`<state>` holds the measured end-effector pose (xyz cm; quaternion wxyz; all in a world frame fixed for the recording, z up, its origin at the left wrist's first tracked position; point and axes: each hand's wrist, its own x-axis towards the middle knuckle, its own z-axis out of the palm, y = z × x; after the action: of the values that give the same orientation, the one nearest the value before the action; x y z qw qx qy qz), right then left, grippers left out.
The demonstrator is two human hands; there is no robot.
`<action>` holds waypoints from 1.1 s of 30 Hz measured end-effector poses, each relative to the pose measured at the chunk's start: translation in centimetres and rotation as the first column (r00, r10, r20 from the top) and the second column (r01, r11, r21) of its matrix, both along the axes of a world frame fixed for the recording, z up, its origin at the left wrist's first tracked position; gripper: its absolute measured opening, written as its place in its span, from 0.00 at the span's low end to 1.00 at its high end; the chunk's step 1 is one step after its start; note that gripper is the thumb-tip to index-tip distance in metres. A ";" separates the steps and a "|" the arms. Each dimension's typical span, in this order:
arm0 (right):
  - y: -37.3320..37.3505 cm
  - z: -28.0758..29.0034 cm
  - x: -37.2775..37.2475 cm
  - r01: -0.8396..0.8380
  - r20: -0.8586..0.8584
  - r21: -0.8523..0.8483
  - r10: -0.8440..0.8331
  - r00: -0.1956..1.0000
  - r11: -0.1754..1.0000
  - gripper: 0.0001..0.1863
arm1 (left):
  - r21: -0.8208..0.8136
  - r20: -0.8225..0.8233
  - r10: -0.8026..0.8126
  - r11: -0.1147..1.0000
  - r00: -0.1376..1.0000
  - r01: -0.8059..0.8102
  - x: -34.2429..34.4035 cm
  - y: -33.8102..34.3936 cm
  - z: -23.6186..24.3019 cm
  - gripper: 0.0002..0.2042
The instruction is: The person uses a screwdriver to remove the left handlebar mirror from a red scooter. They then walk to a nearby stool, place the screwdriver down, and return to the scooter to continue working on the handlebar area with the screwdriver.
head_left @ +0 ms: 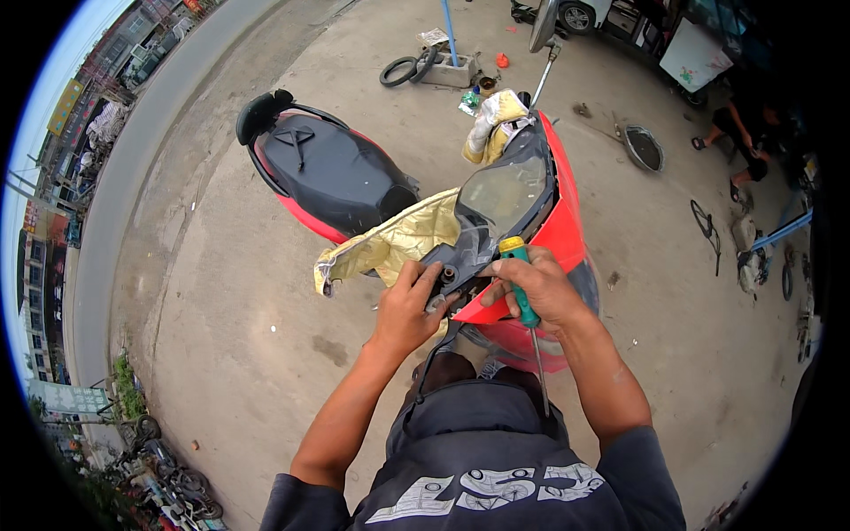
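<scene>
In front of me stands a red and black scooter with its dark handlebar cover (449,271) and the red front panel (560,232) facing my hands. My left hand (403,310) has its fingers bent around the near end of the dark cover, beside a round dark hole. A screwdriver (524,301) with a green and yellow handle is held in my right hand (551,288), its long shaft pointing down toward me. The fingertips of that hand also reach the edge of the red panel. What lies under these fingertips is hidden.
A yellow quilted cover (403,239) hangs off the handlebar, and the black seat (332,164) is beyond it. Tyres (400,71) lie by a concrete block at the back. To the right are a round pan (643,148) and a crouching person (748,133). A road (119,168) curves along the left.
</scene>
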<state>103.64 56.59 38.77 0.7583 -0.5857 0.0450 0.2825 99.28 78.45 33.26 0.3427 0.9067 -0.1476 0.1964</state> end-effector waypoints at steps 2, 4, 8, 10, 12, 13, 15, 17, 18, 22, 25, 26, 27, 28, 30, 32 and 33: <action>0.0 0.4 0.1 -0.059 -0.008 -0.050 0.059 0.998 0.997 0.18 | -0.006 0.003 -0.029 1.000 1.000 0.029 0.0 0.6 -0.2 0.20; 0.9 1.1 -0.7 0.047 -0.004 -0.053 -0.047 0.999 0.997 0.17 | 0.023 0.025 -0.054 0.998 0.998 0.053 0.2 1.0 -0.7 0.21; 1.0 -0.9 -0.6 0.162 -0.036 0.027 -0.161 0.986 0.986 0.15 | 0.028 0.045 -0.073 0.997 0.996 0.072 0.2 0.8 -0.3 0.19; 1.1 -0.9 -1.0 0.200 -0.032 0.023 -0.199 0.979 0.980 0.15 | 0.029 0.064 -0.085 0.996 0.994 0.084 0.3 0.8 -0.1 0.18; 1.2 -1.0 -1.2 0.221 -0.025 0.031 -0.220 0.975 0.975 0.15 | 0.025 0.081 -0.081 0.997 0.993 0.079 0.4 0.9 -0.2 0.18; 1.2 -1.2 -1.2 0.223 -0.020 0.036 -0.223 0.975 0.974 0.15 | 0.023 0.090 -0.077 0.997 0.993 0.076 0.4 0.8 -0.3 0.18; 1.5 -1.5 -1.2 0.253 -0.021 0.060 -0.253 0.967 0.966 0.15 | 0.029 0.080 -0.074 0.997 0.994 0.072 0.4 0.9 -0.3 0.18; 1.7 -1.7 -1.4 0.309 -0.028 0.084 -0.308 0.951 0.947 0.15 | 0.041 0.074 -0.067 0.997 0.995 0.064 0.3 0.9 -0.3 0.18; 1.7 -1.7 -1.4 0.313 -0.036 0.095 -0.311 0.950 0.945 0.15 | 0.050 0.074 -0.062 0.997 0.995 0.058 0.3 1.0 -0.5 0.18; 1.9 -1.8 -1.5 0.351 -0.058 0.126 -0.347 0.936 0.928 0.14 | 0.072 0.074 -0.043 0.997 0.996 0.038 0.2 0.8 -0.3 0.17; 2.0 -2.0 -1.5 0.378 -0.062 0.134 -0.373 0.926 0.916 0.14 | 0.063 0.065 -0.042 0.997 0.997 0.038 0.2 0.8 -0.4 0.18; 2.1 -2.1 -1.6 0.384 -0.062 0.135 -0.379 0.923 0.913 0.14 | 0.054 0.060 -0.039 0.998 0.997 0.035 0.2 0.8 -0.4 0.18; 2.0 -2.1 -1.5 0.362 -0.060 0.129 -0.357 0.932 0.923 0.14 | 0.045 0.056 -0.035 0.998 0.998 0.033 0.1 0.8 -0.4 0.18; 1.9 -2.1 -1.5 0.340 -0.059 0.123 -0.335 0.940 0.932 0.14 | 0.035 0.051 -0.032 0.999 0.998 0.030 0.1 0.9 -0.5 0.18; 1.7 -2.0 -1.6 0.305 -0.048 0.091 -0.302 0.952 0.948 0.13 | 0.035 0.069 -0.026 0.999 0.997 0.024 0.2 0.8 -0.8 0.19; 1.7 -1.9 -1.7 0.279 -0.034 0.045 -0.278 0.960 0.959 0.13 | 0.040 0.077 -0.023 0.999 0.997 0.020 0.3 0.8 -0.9 0.19; 1.7 -1.6 -1.7 0.242 -0.013 0.007 -0.242 0.970 0.970 0.14 | 0.044 0.075 -0.023 0.999 0.997 0.020 0.2 0.7 -0.8 0.18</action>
<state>101.94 58.29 37.21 0.7894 -0.5709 0.1194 0.1917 99.52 79.16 32.47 0.3193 0.9043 -0.1741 0.2234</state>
